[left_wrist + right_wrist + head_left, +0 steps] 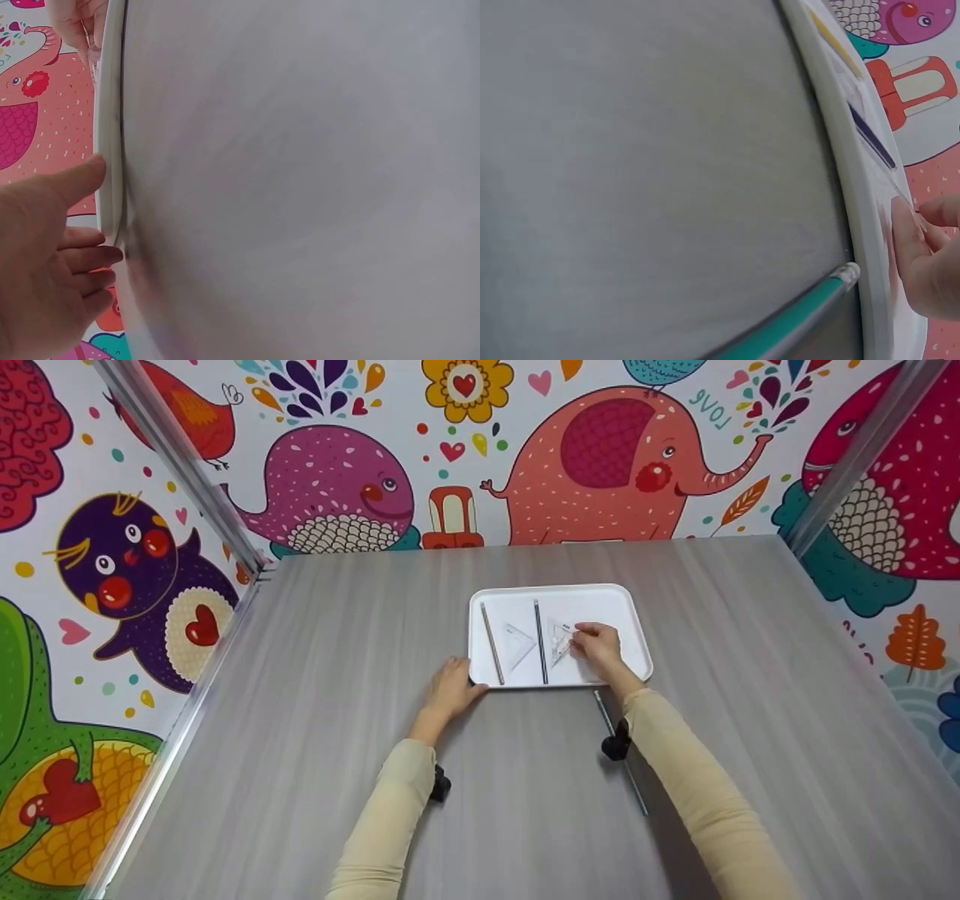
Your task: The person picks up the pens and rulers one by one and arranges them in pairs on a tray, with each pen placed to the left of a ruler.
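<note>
A white rectangular tray (555, 588) lies on the table. On it, left to right, are a yellowish pencil (492, 643), a clear set square (519, 646), a dark pencil (541, 642) and a second clear set square (560, 642). My right hand (600, 648) pinches this second set square by its right side, between thumb and fingers. With thumb and fingers about the tray's near left corner, my left hand (452, 688) holds the tray; the left wrist view shows the thumb on the rim (111, 135).
A green pencil (622, 757) lies on the table in front of the tray, partly under the right wrist's black camera (616, 742). The grey table (337, 660) meets a wall with cartoon animals at the back, and metal posts stand at both sides.
</note>
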A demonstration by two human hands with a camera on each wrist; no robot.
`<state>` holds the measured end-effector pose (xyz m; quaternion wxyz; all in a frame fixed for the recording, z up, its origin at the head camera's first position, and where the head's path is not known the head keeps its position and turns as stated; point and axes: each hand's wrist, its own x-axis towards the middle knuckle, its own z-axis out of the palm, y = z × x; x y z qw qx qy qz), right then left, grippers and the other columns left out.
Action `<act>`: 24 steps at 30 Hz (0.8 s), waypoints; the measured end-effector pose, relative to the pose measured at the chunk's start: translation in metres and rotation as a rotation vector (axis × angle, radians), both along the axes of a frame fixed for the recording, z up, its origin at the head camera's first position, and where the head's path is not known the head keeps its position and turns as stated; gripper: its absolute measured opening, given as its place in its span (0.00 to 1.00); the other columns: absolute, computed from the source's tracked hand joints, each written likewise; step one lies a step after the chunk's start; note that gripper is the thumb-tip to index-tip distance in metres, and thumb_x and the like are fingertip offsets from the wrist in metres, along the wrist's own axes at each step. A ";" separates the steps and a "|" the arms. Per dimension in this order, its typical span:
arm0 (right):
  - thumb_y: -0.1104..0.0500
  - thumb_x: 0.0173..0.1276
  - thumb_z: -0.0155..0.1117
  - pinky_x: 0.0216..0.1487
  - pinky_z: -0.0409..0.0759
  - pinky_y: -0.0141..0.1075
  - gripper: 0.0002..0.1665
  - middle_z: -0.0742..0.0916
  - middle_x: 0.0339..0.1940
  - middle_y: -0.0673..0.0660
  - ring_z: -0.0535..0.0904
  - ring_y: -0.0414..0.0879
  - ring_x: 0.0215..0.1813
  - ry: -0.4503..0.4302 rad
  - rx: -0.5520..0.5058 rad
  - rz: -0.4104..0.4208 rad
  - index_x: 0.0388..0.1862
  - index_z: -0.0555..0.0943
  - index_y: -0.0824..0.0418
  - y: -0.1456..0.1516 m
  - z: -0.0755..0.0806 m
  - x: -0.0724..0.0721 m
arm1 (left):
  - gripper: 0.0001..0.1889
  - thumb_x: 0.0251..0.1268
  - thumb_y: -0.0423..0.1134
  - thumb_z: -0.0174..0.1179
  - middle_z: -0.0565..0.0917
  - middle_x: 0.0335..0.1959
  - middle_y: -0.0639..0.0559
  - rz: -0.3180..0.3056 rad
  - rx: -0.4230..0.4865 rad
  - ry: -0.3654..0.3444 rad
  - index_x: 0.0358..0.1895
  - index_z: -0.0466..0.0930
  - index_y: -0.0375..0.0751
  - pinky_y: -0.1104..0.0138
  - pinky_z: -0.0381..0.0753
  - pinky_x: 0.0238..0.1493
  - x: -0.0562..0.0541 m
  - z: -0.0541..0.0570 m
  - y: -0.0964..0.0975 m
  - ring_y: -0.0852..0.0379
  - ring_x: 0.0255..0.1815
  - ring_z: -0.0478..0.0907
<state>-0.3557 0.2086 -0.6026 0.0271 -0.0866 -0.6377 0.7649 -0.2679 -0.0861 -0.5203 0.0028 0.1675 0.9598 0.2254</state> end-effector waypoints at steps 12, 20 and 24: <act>0.69 0.51 0.52 0.23 0.70 0.20 0.20 0.81 0.24 0.55 0.71 0.33 0.22 -0.018 0.643 -0.056 0.44 0.78 0.77 -0.027 0.086 0.051 | 0.23 0.55 0.45 0.62 0.78 0.45 0.39 -0.004 -0.022 0.036 0.49 0.74 0.31 0.58 0.69 0.56 0.000 0.000 0.000 0.45 0.52 0.71; 0.69 0.49 0.52 0.35 0.79 0.39 0.21 0.83 0.35 0.67 0.80 0.54 0.35 0.051 0.887 -0.046 0.43 0.78 0.76 -0.025 0.089 0.057 | 0.24 0.56 0.45 0.62 0.78 0.46 0.38 -0.014 -0.019 0.039 0.50 0.73 0.30 0.57 0.69 0.55 0.000 0.000 0.000 0.44 0.52 0.71; 0.67 0.52 0.54 0.45 0.75 0.50 0.22 0.81 0.41 0.69 0.77 0.62 0.45 0.095 1.098 -0.041 0.47 0.77 0.74 -0.024 0.093 0.061 | 0.24 0.56 0.45 0.62 0.77 0.45 0.37 -0.016 -0.010 0.042 0.49 0.73 0.29 0.57 0.69 0.54 0.001 -0.001 0.000 0.44 0.51 0.72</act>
